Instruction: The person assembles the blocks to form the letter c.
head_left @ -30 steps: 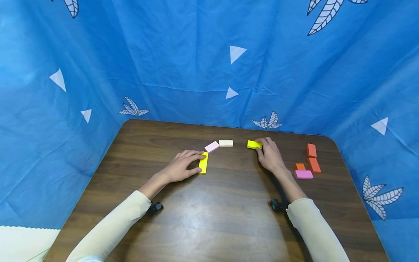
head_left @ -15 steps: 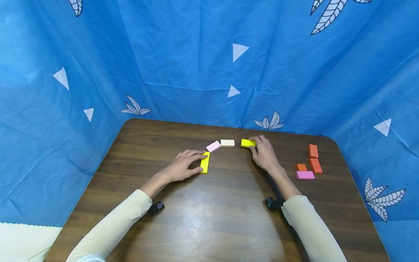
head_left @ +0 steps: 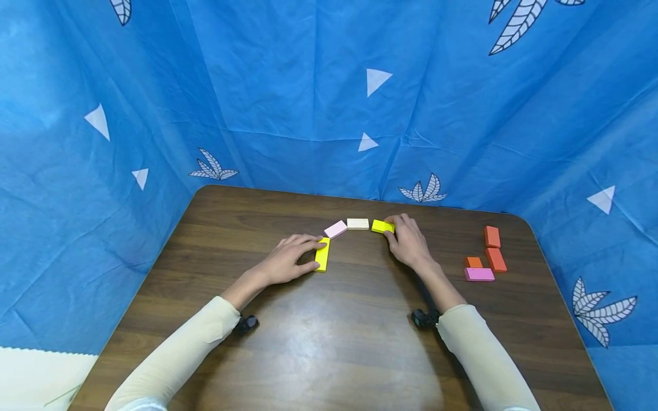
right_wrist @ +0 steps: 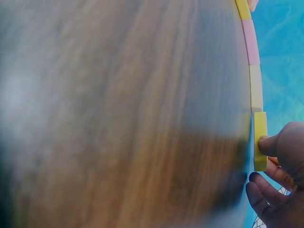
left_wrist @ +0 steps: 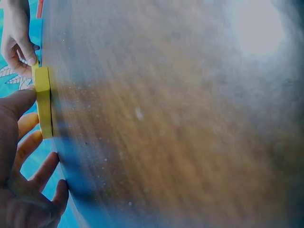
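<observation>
My left hand (head_left: pixel 284 260) holds a yellow rectangular block (head_left: pixel 322 258) lying flat, its thumb at the near end and a finger at the far end. From that block's far end a pale pink block (head_left: pixel 336 229) slants off to the right, followed by a cream block (head_left: pixel 357 224). My right hand (head_left: pixel 408 241) pinches a second yellow block (head_left: pixel 379 226) between thumb and fingers, just right of the cream one. In the right wrist view, this yellow block (right_wrist: pixel 260 142) stands close to the end of the cream block (right_wrist: pixel 256 88).
At the right of the brown wooden table (head_left: pixel 329 342) lie two red-orange blocks (head_left: pixel 496 260), a smaller-looking orange block (head_left: pixel 473 262) and a brighter pink block (head_left: pixel 479 275). A blue patterned curtain (head_left: pixel 267 103) hangs around the back and sides.
My right hand has moved left with its yellow block, narrowing the gap to the cream block. My left hand keeps its hold on the other yellow block.
</observation>
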Available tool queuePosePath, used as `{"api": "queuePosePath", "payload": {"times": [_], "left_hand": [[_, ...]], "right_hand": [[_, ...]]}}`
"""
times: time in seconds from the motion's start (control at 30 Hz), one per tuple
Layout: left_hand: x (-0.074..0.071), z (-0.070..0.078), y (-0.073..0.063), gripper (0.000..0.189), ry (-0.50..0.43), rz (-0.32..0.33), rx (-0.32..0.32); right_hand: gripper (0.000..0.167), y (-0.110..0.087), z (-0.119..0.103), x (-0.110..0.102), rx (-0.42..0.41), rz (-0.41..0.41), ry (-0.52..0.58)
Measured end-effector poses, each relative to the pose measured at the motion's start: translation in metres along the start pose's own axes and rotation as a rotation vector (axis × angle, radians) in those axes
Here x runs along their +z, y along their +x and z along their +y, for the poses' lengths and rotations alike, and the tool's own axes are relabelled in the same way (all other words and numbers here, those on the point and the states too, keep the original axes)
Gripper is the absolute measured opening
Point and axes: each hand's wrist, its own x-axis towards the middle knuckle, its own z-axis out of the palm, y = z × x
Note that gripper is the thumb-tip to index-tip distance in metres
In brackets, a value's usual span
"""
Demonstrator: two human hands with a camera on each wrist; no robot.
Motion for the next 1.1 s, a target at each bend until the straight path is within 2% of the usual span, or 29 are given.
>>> {"api": "queuePosePath", "payload": {"times": [1.1], "left_hand": [[-0.0015, -0.0006, 0.0006, 0.055, -0.005, 0.014, 0.0]], "right_hand": [[0.038, 0.0048, -0.0029, 0.0055, 0.004, 0.009, 0.031]]}}
